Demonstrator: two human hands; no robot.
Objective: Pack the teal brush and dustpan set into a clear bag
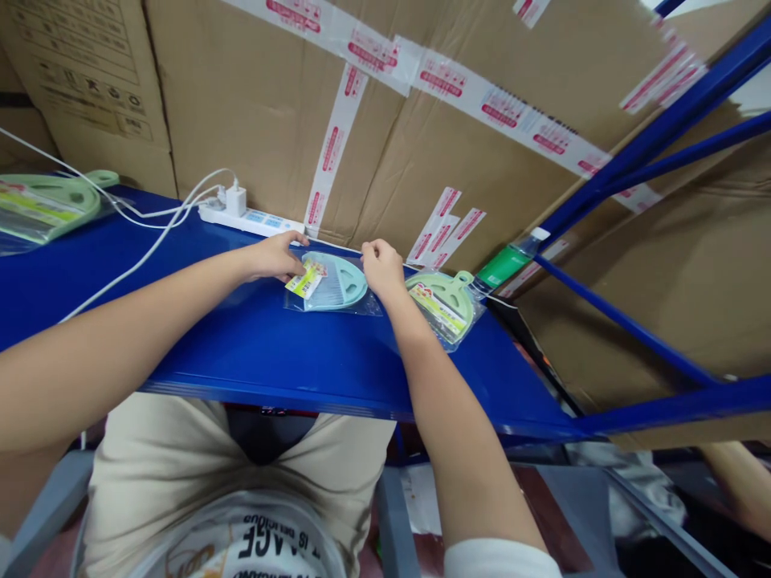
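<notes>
A light blue plastic dustpan (pixel 337 282) in a clear bag with a yellow label lies on the blue shelf (pixel 253 345). My left hand (pixel 274 255) pinches the bag's top left corner. My right hand (pixel 381 267) pinches the bag's top right corner. Just right of it rests a green dustpan (pixel 446 303) in its own clear bag with a label.
A white power strip (pixel 250 218) with a charger and white cables lies along the shelf's back by taped cardboard boxes (pixel 422 120). Another bagged green dustpan (pixel 48 207) sits at far left. Blue rack beams (pixel 632 325) run at right. Another person's arm (pixel 738 482) shows at lower right.
</notes>
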